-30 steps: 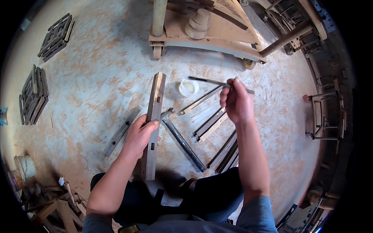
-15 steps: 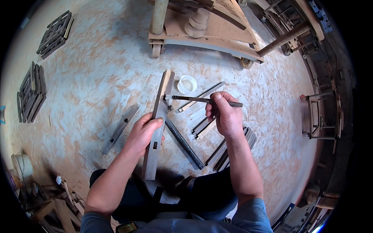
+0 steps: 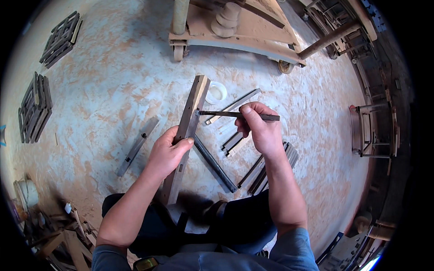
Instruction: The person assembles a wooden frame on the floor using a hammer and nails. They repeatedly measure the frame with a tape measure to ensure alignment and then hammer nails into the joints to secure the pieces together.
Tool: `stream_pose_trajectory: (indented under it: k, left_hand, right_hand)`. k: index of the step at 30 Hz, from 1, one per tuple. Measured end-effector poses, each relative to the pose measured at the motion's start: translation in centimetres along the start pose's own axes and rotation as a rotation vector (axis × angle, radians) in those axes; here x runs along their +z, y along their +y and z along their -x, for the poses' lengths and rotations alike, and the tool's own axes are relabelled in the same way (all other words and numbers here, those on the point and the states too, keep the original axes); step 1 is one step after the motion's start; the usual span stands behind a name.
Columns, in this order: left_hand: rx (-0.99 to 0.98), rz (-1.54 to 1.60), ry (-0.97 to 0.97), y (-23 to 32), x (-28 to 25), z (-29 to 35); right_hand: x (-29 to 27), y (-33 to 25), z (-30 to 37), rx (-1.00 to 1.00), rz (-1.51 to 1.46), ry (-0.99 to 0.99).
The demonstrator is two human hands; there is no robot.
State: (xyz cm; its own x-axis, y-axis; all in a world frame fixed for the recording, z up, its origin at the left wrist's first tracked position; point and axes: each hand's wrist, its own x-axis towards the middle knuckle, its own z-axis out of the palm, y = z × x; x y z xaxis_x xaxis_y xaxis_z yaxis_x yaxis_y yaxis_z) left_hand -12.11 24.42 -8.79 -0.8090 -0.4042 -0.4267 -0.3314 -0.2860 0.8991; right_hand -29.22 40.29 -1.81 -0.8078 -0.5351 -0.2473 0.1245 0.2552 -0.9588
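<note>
The left hand [image 3: 166, 151] wraps round a dark wooden bar [image 3: 186, 122], thumb on top, holding it aslant. The right hand [image 3: 263, 128] pinches a slim dark stick [image 3: 228, 114] between thumb and fingers, its tip at a slot in the bar, ahead of the left hand. Beyond both hands sits a white tub [image 3: 218, 93]; between them, lower, lies a dark handle [image 3: 214, 164].

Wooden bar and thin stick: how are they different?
The wooden bar is much thicker than the thin stick. In the picture, the bar runs steeply, the stick nearly sideways. The left grip holds the bar; the right grip, the stick. Both are long and straight.
</note>
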Motion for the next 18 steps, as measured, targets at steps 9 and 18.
stream_pose_trajectory:
  k: [9, 18]
  left_hand:
    - [-0.026, -0.212, 0.036, 1.1, 0.5, 0.3]
    - [-0.305, 0.304, -0.097, 1.7, -0.3, 0.2]
  right_hand:
    - [0.4, -0.6, 1.2, -0.078, 0.203, -0.017]
    - [-1.0, 1.1, 0.1, -0.013, -0.223, 0.010]
